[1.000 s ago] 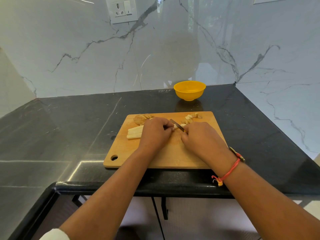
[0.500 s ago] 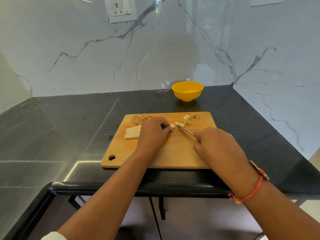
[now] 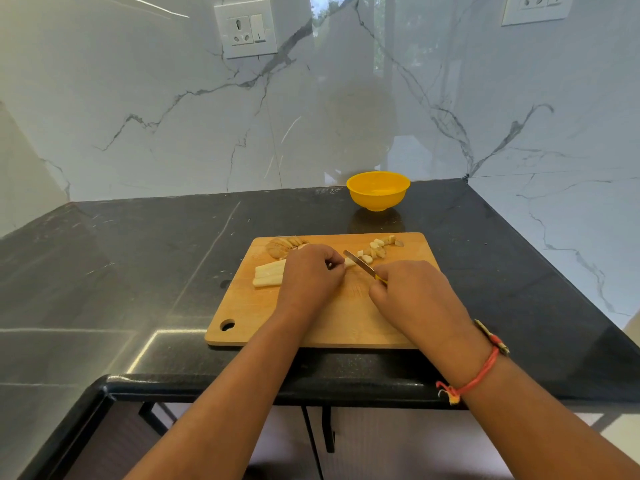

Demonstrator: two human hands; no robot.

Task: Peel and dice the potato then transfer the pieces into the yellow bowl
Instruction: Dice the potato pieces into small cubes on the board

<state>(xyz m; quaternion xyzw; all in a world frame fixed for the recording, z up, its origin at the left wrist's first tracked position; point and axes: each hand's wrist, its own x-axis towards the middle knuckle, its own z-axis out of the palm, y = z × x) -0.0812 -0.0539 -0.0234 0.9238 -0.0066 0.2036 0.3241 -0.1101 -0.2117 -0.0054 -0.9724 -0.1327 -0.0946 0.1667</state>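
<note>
A wooden cutting board [image 3: 311, 323] lies on the black counter. My left hand [image 3: 308, 275] holds down a bundle of pale potato sticks [image 3: 268, 273], fingers curled over them; the sticks' right end pokes out past my fingertips. My right hand [image 3: 412, 294] grips a small knife [image 3: 360, 263] with a yellow handle, its blade angled up-left beside that end. Diced potato pieces [image 3: 377, 249] lie in a loose row at the board's far right. The yellow bowl [image 3: 378, 190] stands behind the board near the wall.
A heap of brown potato peels [image 3: 282, 245] sits at the board's far left edge. Marble walls [image 3: 173, 116] close off the counter at the back and right, with a power socket [image 3: 246, 29] high up. The counter's front edge [image 3: 263, 386] is near my forearms.
My right hand drew back to the right from the left hand, then came back a little toward the sticks. The left hand stays on the sticks.
</note>
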